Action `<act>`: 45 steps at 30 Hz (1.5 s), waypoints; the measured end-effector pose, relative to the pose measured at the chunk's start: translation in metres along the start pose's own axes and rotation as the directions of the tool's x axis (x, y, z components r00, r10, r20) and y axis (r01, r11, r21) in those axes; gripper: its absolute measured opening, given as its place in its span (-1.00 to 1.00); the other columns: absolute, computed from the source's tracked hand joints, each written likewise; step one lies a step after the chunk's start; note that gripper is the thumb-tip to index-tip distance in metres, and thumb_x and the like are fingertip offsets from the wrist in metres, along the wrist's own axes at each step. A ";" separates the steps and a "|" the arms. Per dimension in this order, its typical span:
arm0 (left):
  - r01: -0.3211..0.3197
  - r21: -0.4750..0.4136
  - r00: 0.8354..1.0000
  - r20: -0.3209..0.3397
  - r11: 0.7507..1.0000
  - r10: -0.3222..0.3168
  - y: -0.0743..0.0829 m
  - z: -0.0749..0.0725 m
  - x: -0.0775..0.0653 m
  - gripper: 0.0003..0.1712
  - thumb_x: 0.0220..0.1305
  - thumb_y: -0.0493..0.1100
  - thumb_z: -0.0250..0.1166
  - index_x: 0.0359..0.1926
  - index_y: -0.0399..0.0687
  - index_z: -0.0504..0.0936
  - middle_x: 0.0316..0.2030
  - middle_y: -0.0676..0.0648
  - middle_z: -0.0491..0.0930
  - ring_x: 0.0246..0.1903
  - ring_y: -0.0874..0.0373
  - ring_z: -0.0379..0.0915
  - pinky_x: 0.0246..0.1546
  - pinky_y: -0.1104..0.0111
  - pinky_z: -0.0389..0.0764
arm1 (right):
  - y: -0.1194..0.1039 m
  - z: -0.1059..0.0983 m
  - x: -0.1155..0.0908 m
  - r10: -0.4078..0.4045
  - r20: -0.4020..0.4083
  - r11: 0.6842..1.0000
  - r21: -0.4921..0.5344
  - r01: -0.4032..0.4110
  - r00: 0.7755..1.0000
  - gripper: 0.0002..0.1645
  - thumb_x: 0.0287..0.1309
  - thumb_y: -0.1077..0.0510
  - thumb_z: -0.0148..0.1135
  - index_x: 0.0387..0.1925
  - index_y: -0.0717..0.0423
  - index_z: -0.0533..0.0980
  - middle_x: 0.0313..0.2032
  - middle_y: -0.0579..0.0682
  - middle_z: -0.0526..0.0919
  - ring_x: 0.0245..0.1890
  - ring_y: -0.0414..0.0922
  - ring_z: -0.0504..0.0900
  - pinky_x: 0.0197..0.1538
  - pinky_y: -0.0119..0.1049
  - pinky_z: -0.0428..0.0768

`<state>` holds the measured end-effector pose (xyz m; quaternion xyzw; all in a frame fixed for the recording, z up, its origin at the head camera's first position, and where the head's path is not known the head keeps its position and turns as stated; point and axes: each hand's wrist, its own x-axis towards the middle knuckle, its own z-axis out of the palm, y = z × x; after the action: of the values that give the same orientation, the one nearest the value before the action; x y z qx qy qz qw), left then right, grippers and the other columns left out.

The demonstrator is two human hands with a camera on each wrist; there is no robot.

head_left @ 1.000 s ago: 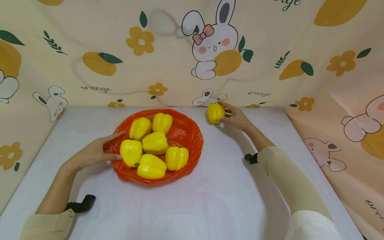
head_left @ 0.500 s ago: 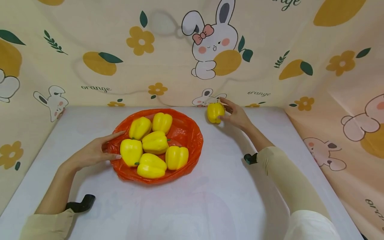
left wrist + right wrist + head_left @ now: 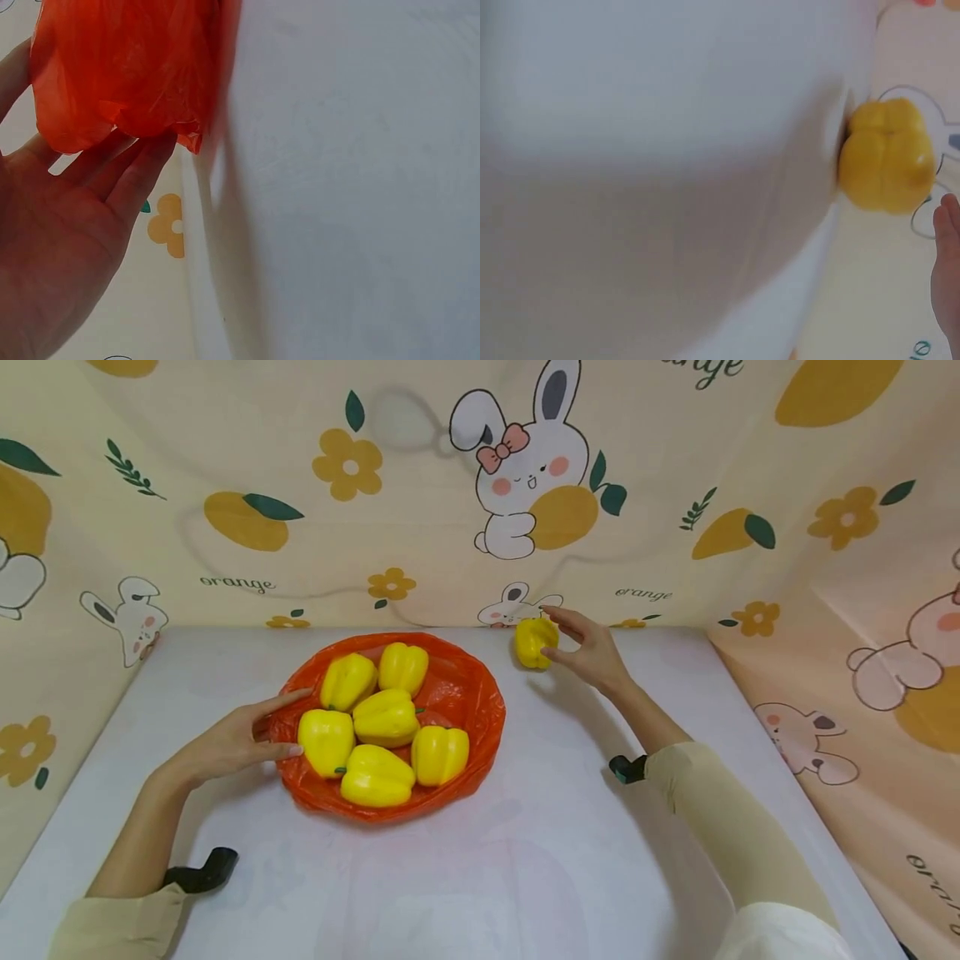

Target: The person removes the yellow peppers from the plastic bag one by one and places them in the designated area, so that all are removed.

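Observation:
A red plastic bag (image 3: 461, 693), spread open in a round bowl shape, holds several yellow bell peppers (image 3: 386, 718). My left hand (image 3: 228, 742) rests against its left side, thumb and fingers spread along the rim. In the left wrist view, the fingers (image 3: 139, 176) are fairly straight and partly hidden behind the crinkled bag (image 3: 124, 75). One more yellow bell pepper (image 3: 536, 643) stands on the table at the back, right of the bag. My right hand (image 3: 592, 653) is just beside it, fingers parted; the right wrist view shows a gap between hand (image 3: 946, 262) and pepper (image 3: 889, 157).
The white table (image 3: 450, 885) ends at a cream cloth backdrop (image 3: 420, 535) printed with rabbits, flowers and fruit, close behind the lone pepper. Another printed cloth (image 3: 817, 693) borders the right side. Black wrist mounts (image 3: 202, 870) stick out from both forearms.
My right fingers and thumb have moved off the lone pepper, which stays in place. The left hand and the bag have not visibly moved; the head view has shifted slightly.

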<state>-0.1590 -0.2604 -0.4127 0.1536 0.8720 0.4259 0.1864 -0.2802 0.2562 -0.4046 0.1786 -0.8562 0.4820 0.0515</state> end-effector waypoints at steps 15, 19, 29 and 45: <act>0.026 0.030 1.000 -0.011 0.999 -0.026 0.000 0.001 -0.001 -0.12 0.27 0.05 0.37 0.52 0.14 0.18 0.45 -0.40 0.09 0.40 -0.40 -0.05 0.27 -0.40 0.07 | -0.066 0.014 -0.034 -0.127 0.043 0.988 0.094 0.123 0.991 -0.33 0.09 0.47 0.37 0.27 0.37 0.43 0.26 0.28 0.47 0.25 0.19 0.45 0.33 0.09 0.37; 0.029 0.034 1.000 -0.011 0.999 -0.029 0.000 0.000 -0.001 -0.12 0.28 0.06 0.36 0.53 0.13 0.17 0.46 -0.39 0.08 0.40 -0.39 -0.04 0.28 -0.38 0.09 | -0.073 0.020 -0.039 -0.163 0.046 0.980 0.124 0.156 0.986 -0.33 0.06 0.51 0.36 0.25 0.41 0.43 0.23 0.30 0.49 0.23 0.22 0.47 0.31 0.11 0.39; 0.024 0.030 1.000 -0.010 0.999 -0.023 0.000 0.000 -0.001 -0.12 0.30 0.06 0.33 0.53 0.08 0.15 0.45 -0.40 0.08 0.39 -0.39 -0.03 0.27 -0.37 0.11 | -0.085 0.036 -0.053 -0.200 0.115 0.972 0.149 0.182 0.973 -0.33 0.03 0.51 0.38 0.22 0.45 0.43 0.23 0.28 0.51 0.22 0.15 0.50 0.28 0.06 0.44; 0.049 0.039 0.999 -0.006 0.998 -0.049 0.002 -0.001 -0.004 -0.13 0.32 0.10 0.31 0.53 0.09 0.15 0.46 -0.40 0.08 0.39 -0.39 -0.03 0.26 -0.38 0.13 | -0.097 0.063 -0.069 -0.245 0.262 0.955 0.231 0.186 0.933 -0.38 0.06 0.47 0.38 0.20 0.44 0.44 0.20 0.35 0.51 0.23 0.29 0.46 0.27 0.12 0.44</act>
<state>-0.1553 -0.2613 -0.4096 0.1348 0.8841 0.4045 0.1914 -0.1768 0.1751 -0.3778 0.3444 -0.7761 0.5268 -0.0392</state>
